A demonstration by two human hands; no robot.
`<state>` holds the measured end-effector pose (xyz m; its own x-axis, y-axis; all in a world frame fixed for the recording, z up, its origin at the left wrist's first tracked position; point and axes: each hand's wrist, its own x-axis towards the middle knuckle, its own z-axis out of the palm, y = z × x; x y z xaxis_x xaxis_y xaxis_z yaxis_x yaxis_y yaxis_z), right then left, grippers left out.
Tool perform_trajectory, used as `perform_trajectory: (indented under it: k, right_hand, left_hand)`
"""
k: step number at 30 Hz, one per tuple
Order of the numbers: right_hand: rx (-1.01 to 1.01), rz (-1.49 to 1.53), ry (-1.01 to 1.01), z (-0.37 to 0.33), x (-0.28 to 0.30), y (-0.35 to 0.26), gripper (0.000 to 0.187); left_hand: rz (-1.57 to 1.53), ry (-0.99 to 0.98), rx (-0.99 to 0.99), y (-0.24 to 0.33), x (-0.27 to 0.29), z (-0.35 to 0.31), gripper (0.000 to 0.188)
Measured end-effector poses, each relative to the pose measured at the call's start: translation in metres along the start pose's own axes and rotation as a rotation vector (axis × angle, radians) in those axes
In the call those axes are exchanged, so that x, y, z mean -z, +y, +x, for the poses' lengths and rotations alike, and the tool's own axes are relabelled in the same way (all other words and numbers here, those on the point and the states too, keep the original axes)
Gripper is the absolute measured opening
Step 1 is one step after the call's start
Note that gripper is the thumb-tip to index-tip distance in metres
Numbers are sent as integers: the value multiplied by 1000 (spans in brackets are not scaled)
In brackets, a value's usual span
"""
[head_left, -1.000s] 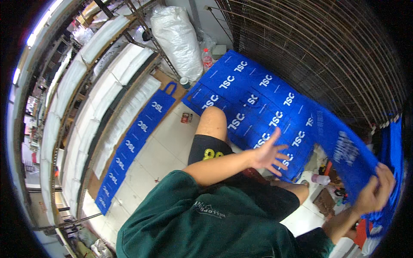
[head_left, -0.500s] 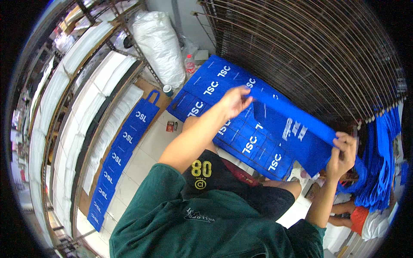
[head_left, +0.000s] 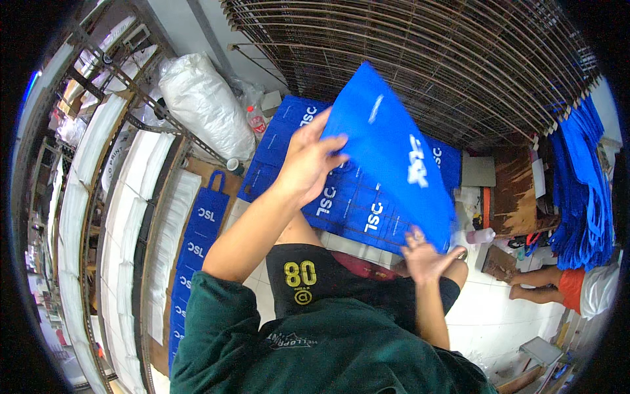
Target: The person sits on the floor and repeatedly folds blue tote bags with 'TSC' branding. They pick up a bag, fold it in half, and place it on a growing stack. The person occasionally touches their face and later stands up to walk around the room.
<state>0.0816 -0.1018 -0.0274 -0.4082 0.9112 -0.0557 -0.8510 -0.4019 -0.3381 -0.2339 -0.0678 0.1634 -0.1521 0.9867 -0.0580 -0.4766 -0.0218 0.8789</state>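
Note:
A blue fabric sheet (head_left: pixel 384 141) with white print is raised at a slant in front of me, its top corner pointing up and away. My left hand (head_left: pixel 308 161) grips its left edge, thumb on the near face and the other fingers partly hidden behind it. By the sheet's lower edge is my right hand (head_left: pixel 426 259), somewhat blurred, its fingers spread and nothing held; whether it touches the cloth I cannot tell. Beneath lies a layer of similar blue printed fabric pieces (head_left: pixel 269 164), with thin grid lines across part of it.
A stack of wire racks (head_left: pixel 407 59) rises at the back. Blue fabric pieces (head_left: pixel 577 190) hang at the right, near another person's legs (head_left: pixel 538 285). Shelves with white stacks (head_left: pixel 138 190), a row of overlapping blue bags (head_left: pixel 197 243) and a white sack (head_left: pixel 203 108) line the left.
The sheet went from stretched between both hands to tilted upright in the left. My right hand let go and moved down and left, fingers opening. The view shifted rightward.

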Motion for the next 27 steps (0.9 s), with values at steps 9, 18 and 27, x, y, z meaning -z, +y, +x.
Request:
perform_trajectory:
  k: [9,18,27]
  right_hand:
    - [-356,-398,409,108,101,26,43]
    - [-395,-650,754,147,80,34,18]
    - [-238,-605,780,257,150,28,15]
  left_hand:
    - [239,341,260,-102,122,-32,50]
    - [330,293,646,-138,203,63,57]
    - [713,320,-34,-244,315,153,50]
